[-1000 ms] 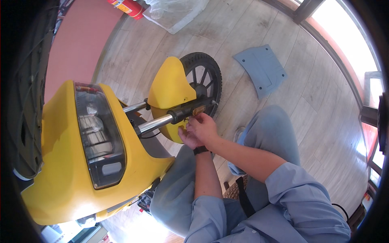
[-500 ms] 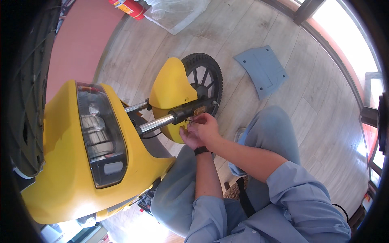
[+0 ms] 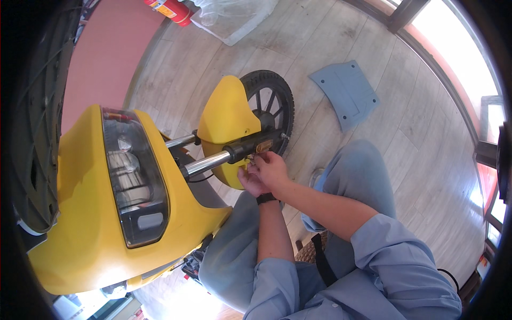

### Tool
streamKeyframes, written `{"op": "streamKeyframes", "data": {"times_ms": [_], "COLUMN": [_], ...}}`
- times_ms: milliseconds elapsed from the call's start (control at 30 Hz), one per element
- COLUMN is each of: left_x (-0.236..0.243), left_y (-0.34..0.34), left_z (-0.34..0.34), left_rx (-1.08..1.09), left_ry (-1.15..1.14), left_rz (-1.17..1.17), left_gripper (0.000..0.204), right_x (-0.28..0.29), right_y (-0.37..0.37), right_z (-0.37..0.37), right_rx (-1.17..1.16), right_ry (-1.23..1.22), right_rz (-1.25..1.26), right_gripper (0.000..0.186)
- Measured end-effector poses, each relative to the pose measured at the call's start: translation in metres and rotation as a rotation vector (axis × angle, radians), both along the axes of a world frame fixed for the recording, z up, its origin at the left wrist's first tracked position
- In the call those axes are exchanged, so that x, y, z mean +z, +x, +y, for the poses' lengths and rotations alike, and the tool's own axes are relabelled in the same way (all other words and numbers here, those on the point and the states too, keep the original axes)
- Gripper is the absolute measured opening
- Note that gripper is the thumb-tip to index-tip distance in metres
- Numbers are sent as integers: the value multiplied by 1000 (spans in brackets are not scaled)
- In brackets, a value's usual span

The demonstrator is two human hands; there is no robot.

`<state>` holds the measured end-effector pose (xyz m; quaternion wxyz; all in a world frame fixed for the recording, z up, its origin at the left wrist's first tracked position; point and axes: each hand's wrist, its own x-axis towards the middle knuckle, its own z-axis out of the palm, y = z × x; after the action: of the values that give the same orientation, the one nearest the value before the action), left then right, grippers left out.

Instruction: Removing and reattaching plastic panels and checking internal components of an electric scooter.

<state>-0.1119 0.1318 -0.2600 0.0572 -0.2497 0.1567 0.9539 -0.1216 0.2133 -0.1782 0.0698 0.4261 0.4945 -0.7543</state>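
A yellow two-wheeler's front fork (image 3: pixel 208 162) lies across the middle, with a yellow mudguard (image 3: pixel 221 106) over the black spoked tyre (image 3: pixel 285 101). My right hand (image 3: pixel 271 172) is pinched on a small, thin object at the mudguard, just below the fork's black lower leg and orange reflector (image 3: pixel 263 145); the object is too small to name. Close under it, my left hand (image 3: pixel 252 182), above a black wristband, has curled fingers against the same spot, their contents hidden. The yellow front body with its headlight (image 3: pixel 128 176) fills the left side.
A blue-grey panel (image 3: pixel 344 93) lies on the plank floor. At the top are a red extinguisher (image 3: pixel 176 13) and plastic wrap on a pale slab (image 3: pixel 234 26). A glazed frame (image 3: pixel 400 18) runs along the right; my bent knees (image 3: pixel 357 170) flank my arms.
The thin object at my right fingers showed as a dark sliver half a second ago and is less distinct now. My hands have shifted very slightly; little else differs.
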Motion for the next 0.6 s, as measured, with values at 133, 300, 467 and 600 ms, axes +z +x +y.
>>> {"op": "streamKeyframes", "data": {"times_ms": [133,300,467,600], "left_x": [0,5,22,36], "left_y": [-1,-12,-6,-8], "left_z": [-9,-4,13,14], "left_rx": [-59,-164,-198,-237], "left_ry": [115,-29,-36,-107], "left_rz": [136,151,187,73], "left_gripper": [45,34,30,29], "right_x": [19,27,23,40], "right_y": [-1,0,2,1], "right_z": [0,4,10,16], "right_rx": [29,22,18,38], "right_ry": [19,112,167,181], "right_rz": [35,84,50,-52], "right_gripper": [18,17,17,19]}}
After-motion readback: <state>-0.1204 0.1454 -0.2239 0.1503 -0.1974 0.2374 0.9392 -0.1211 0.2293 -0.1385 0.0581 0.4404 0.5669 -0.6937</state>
